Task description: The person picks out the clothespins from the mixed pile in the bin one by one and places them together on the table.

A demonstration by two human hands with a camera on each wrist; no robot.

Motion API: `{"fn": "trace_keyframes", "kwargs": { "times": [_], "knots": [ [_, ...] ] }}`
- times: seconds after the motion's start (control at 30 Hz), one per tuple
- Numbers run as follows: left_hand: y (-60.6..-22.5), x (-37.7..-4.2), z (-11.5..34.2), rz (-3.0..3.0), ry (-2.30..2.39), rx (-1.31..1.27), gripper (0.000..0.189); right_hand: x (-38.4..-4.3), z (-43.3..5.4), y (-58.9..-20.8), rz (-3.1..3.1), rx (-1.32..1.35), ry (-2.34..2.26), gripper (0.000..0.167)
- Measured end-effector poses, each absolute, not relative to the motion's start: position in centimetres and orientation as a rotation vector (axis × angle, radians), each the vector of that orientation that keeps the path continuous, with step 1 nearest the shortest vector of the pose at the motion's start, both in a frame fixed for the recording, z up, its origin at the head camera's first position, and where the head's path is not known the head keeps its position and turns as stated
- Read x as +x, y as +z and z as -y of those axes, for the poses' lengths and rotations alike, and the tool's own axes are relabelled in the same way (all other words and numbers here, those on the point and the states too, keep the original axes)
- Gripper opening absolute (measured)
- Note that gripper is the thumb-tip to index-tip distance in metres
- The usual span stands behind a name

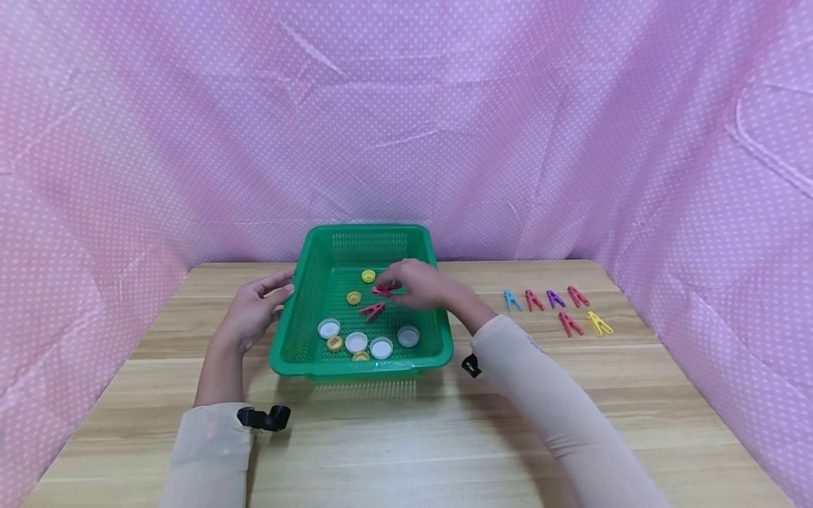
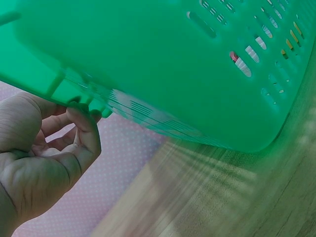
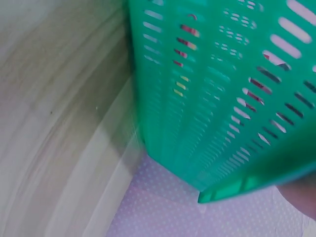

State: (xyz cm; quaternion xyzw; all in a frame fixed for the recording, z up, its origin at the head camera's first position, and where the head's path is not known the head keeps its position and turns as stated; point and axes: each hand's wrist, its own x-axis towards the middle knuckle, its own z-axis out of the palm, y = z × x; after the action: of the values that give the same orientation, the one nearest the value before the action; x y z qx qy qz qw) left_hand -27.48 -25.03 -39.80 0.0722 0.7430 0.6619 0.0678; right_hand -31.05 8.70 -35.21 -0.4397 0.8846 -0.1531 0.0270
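Note:
A green plastic basket [image 1: 288,353] with slotted sides stands on the wooden table. At its left side, my left hand [image 1: 250,310] grips the rim; the left wrist view has the thumb and fingers [image 2: 86,131] pinching that edge. My right hand [image 1: 422,283] reaches over the right wall into the basket and pinches a red clothespin [image 1: 383,290] above its floor. Just in front of it lies another red clothespin [image 1: 372,311]. Around them are several yellow caps [image 1: 353,298] and several white caps [image 1: 356,342]. From the right wrist camera, the basket's wall hides most of the right hand [image 3: 298,195].
To the right of the basket, several clothespins lie on the table [image 1: 381,451]: a blue one [image 1: 512,300], a purple one [image 1: 555,298], a yellow one [image 1: 599,323] and red ones [image 1: 533,299]. A pink dotted curtain [image 1: 406,127] hangs behind and along both sides.

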Motion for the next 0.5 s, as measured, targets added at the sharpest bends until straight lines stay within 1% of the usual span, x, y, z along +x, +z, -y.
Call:
{"fn": "trace_keyframes", "kwargs": {
  "times": [0.23, 0.5],
  "knots": [
    [-39.9, -27.2, 24.7, -2.245, 1.992, 0.231, 0.056, -30.4, -11.3, -34.8, -2.828, -1.310, -0.507, 0.028],
    [-40.0, -26.7, 24.8, -2.260, 1.992, 0.228, 0.056, -29.8, -13.5, -34.1, -2.938, -1.343, -0.594, 0.027]
  ]
}}
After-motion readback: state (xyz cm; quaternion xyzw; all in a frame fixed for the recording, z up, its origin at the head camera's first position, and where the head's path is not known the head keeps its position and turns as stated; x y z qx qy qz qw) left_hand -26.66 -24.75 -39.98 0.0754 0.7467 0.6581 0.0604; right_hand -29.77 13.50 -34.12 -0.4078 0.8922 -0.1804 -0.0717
